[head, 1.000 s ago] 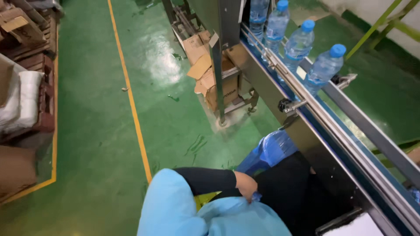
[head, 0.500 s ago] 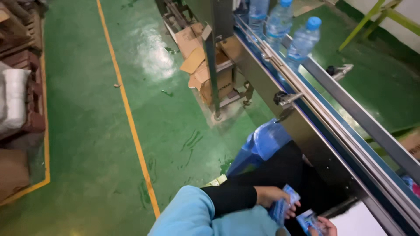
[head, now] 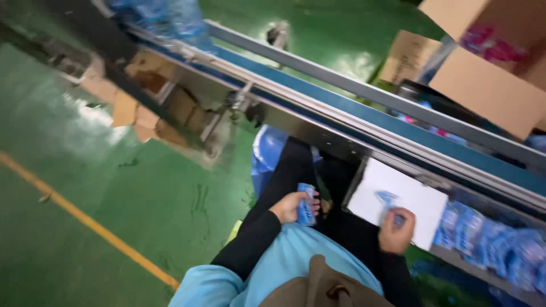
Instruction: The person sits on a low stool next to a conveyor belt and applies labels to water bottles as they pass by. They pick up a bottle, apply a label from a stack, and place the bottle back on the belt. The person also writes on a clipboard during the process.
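My left hand [head: 293, 206] is closed around a small stack of blue labels [head: 306, 204], held over my dark-trousered lap. My right hand [head: 397, 230] pinches a single blue label [head: 388, 200] against the white tray [head: 418, 199] that hangs below the conveyor. Both arms wear black sleeves under a light blue garment. The picture is blurred by motion, so the finer detail of the labels is unclear.
A blue conveyor belt [head: 375, 116] with metal rails runs diagonally above my hands. Blue packets [head: 489, 241] fill a bin at the right. Cardboard boxes [head: 483, 85] stand beyond the belt, more cardboard [head: 142, 108] lies under it at left. A yellow line [head: 85, 222] crosses the green floor.
My view swung to the right, away from the bottles on the belt. Both hands came up from my lap; the right one now reaches the white tray with a label.
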